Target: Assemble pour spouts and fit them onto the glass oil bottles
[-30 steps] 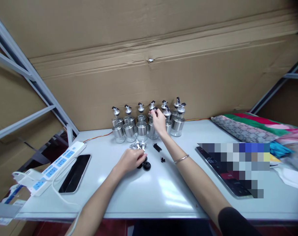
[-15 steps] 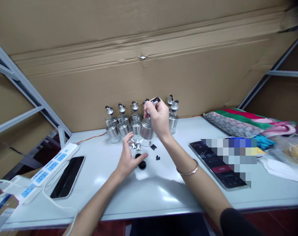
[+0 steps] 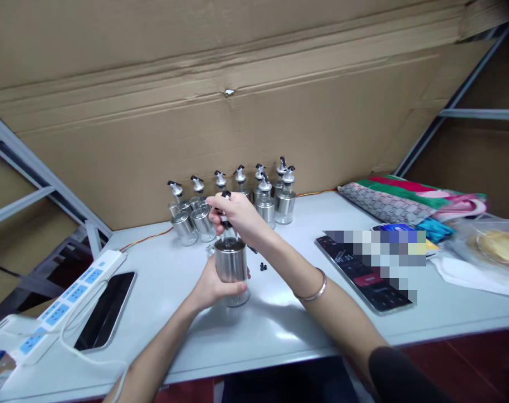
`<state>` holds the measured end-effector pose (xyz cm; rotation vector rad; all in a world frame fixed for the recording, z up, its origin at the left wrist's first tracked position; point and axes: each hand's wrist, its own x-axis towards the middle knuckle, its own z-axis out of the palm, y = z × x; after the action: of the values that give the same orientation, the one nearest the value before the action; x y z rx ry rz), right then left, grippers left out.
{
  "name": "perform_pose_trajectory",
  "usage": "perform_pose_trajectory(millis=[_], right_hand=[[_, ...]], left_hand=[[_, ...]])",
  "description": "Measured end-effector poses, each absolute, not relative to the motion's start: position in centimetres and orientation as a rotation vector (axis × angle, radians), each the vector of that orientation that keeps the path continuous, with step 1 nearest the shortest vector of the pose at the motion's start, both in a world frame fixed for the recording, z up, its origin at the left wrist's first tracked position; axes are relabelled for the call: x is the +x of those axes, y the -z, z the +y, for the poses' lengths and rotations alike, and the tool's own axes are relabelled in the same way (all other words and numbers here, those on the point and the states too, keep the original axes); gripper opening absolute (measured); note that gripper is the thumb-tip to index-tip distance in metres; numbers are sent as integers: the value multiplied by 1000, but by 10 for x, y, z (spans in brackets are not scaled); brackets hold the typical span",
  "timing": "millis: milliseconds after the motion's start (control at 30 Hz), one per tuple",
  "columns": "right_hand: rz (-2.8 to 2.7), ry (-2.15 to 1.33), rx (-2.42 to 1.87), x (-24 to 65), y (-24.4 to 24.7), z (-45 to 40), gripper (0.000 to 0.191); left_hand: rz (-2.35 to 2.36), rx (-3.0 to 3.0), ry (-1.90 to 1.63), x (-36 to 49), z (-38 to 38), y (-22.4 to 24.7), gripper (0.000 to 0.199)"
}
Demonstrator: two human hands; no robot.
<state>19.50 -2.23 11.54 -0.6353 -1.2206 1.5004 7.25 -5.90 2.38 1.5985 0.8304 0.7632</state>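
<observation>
A glass bottle with a steel sleeve (image 3: 231, 260) stands upright near the middle of the white table. Around its lower part is my left hand (image 3: 212, 284), thumb across the front. My right hand (image 3: 240, 215) has its fingers closed on the pourer top (image 3: 225, 197) at the bottle's neck. Behind are several similar bottles (image 3: 183, 225), most with silver and black pourers (image 3: 240, 173). Small black pieces (image 3: 263, 266) lie to the right of the held bottle. Part of a dark flat piece shows beneath my right wrist.
On the left are a power strip (image 3: 70, 302) with white cables and a black phone (image 3: 107, 310). To the right lie a larger phone (image 3: 363, 274), a colourful folded cloth (image 3: 405, 198) and a plastic-wrapped item (image 3: 500, 246). Cardboard (image 3: 196, 134) stands behind the table.
My left hand has closed around a bottle's lower body. The bottle and my right hand have come nearer and leftward, away from the back row. The view has shifted slightly.
</observation>
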Motion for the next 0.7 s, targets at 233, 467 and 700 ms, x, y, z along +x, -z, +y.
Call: perform_pose_trajectory(millis=[233, 467, 700], right_hand=[[-1128, -1871, -444, 199, -118, -24, 31], [-688, -2136, -346, 198, -115, -12, 35], [-626, -1801, -515, 194, -108, -5, 30]], left_hand=[[362, 1181, -537, 63, -54, -7, 65], [251, 927, -498, 74, -58, 2, 68], [408, 952, -565, 71, -58, -13, 63]])
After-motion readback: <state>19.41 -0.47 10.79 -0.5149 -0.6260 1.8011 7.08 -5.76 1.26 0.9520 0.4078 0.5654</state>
